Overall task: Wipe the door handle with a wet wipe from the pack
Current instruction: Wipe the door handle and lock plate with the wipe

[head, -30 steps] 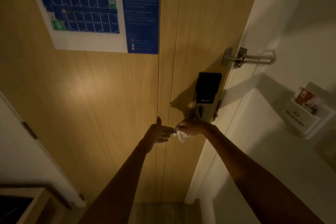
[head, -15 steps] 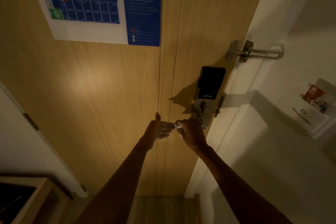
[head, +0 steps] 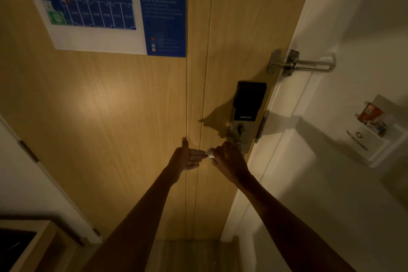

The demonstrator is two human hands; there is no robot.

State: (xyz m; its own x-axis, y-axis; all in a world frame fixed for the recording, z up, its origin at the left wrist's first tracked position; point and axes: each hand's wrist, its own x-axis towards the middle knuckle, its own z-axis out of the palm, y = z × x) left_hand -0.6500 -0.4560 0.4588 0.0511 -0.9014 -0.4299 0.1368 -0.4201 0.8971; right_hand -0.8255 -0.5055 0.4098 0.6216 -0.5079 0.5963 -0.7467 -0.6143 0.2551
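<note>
The metal door handle (head: 239, 147) sits below a black smart lock (head: 249, 100) on the wooden door (head: 110, 106). My right hand (head: 227, 159) covers most of the handle and is closed around a white wet wipe (head: 209, 154), of which only a small piece shows at the fingertips. My left hand (head: 187, 155) is just left of it, fingers stretched out and thumb up, its fingertips touching the handle's end by the wipe. The pack of wipes is not in view.
A swing-bar door guard (head: 304, 64) is mounted above the lock. A blue floor plan (head: 106, 4) hangs on the door. A white key-card holder (head: 371, 134) is on the right wall. A wooden cabinet (head: 24, 245) stands at the lower left.
My right hand turned over on the handle, so the hanging wipe is now mostly hidden under it. The camera tilted slightly down. My left hand stayed at the handle's end.
</note>
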